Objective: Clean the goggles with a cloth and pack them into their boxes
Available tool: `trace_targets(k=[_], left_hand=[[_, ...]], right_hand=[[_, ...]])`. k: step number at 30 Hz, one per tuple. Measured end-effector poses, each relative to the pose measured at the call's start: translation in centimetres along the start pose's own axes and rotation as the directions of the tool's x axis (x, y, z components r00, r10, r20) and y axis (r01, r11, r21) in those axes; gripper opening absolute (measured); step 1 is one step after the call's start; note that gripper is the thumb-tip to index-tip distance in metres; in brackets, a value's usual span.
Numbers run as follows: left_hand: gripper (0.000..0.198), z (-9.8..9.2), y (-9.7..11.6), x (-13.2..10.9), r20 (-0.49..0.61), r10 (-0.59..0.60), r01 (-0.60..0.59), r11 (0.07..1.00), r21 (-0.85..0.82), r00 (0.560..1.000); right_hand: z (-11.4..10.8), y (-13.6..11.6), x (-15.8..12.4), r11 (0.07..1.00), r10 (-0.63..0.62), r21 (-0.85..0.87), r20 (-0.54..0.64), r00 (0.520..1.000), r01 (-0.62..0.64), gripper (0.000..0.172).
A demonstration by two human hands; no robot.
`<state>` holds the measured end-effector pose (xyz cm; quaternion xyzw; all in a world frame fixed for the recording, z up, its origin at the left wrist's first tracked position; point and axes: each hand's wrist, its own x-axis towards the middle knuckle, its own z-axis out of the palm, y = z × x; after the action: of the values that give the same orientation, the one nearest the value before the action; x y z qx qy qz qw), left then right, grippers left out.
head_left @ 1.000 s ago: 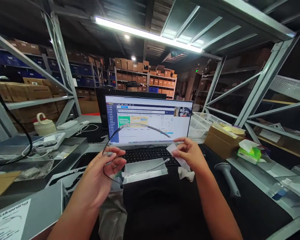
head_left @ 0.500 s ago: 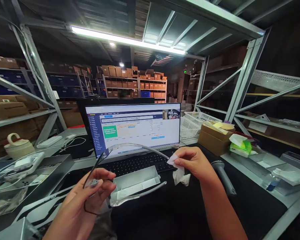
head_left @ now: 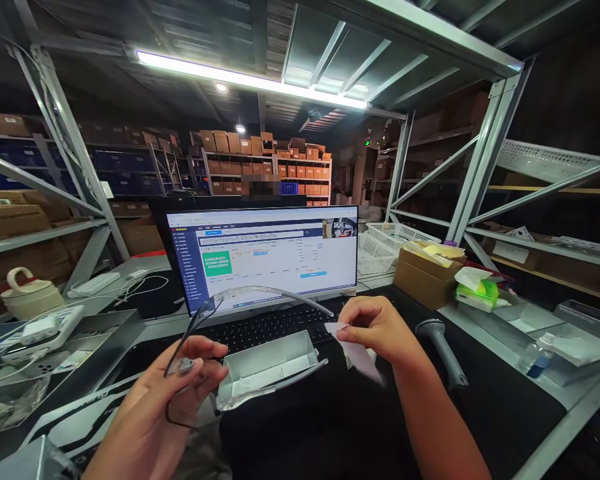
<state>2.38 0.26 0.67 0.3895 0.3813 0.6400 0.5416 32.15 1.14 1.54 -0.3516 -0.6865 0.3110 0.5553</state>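
Note:
A pair of glasses [head_left: 176, 360] is in my left hand [head_left: 180, 380], whose fingers pinch it near the nose bridge. Its two clear grey temples reach to the right, one above the other. My right hand [head_left: 373, 327] pinches a thin white tissue [head_left: 357, 353] that hangs down from the fingertips, close to the tip of the upper temple. Behind the lower temple lies an open silver-grey box [head_left: 270, 363], white inside. A second whitish piece, partly hidden, shows behind the tissue.
A lit monitor [head_left: 275, 257] and a black keyboard [head_left: 260, 330] stand beyond the box. A grey handheld scanner [head_left: 443, 353] lies on the right, near a cardboard box [head_left: 423, 277], a green tissue pack [head_left: 477, 291] and a small bottle [head_left: 537, 357]. Trays [head_left: 100, 353] sit at left.
The tissue in my right hand has swung out and hangs down to the right, apart from the upper temple's tip. My left hand still holds the glasses nearly unmoved.

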Motion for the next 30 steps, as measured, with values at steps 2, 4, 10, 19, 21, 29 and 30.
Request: trace_targets(k=[2, 4, 10, 19, 21, 29, 30], left_hand=[[0.033, -0.1, 0.0, 0.1, 0.003, 0.004, -0.004, 1.0, 0.001, 1.0], [0.033, -0.2, 0.1, 0.2, 0.013, 0.007, -0.007, 1.0, 0.007, 1.0], [0.035, -0.6, 0.5, 0.7, -0.042, 0.052, -0.052, 0.999, 0.004, 0.998], [0.024, -0.4, 0.8, 1.1, -0.084, 0.206, -0.205, 0.979, 0.02, 0.975], [0.022, -0.5, 0.9, 1.1, -0.084, 0.222, -0.221, 0.975, 0.021, 0.971], [0.019, -0.5, 0.8, 1.0, -0.072, 0.255, -0.255, 0.967, 0.006, 0.964], [0.019, -0.5, 0.7, 1.0, -0.069, 0.254, -0.255, 0.967, 0.006, 0.965]], right_hand=[[0.2, 0.0, 0.0, 1.0, 0.029, -0.008, 0.006, 1.0, -0.029, 0.028], [0.2, 0.1, 0.1, 0.998, 0.065, -0.017, -0.009, 0.998, -0.065, 0.031], [1.2, 1.8, 0.7, 0.953, 0.129, -0.257, -0.136, 0.982, -0.161, 0.017], [6.5, 6.9, 2.1, 0.914, 0.385, 0.122, 0.033, 0.922, -0.386, 0.037], [7.0, 7.0, 1.7, 0.898, 0.407, 0.15, 0.068, 0.911, -0.413, 0.045], [4.8, 7.7, -4.1, 0.852, 0.511, -0.018, 0.244, 0.824, -0.523, 0.05], [4.5, 8.0, -4.8, 0.853, 0.518, -0.076, 0.238, 0.821, -0.516, 0.048]])
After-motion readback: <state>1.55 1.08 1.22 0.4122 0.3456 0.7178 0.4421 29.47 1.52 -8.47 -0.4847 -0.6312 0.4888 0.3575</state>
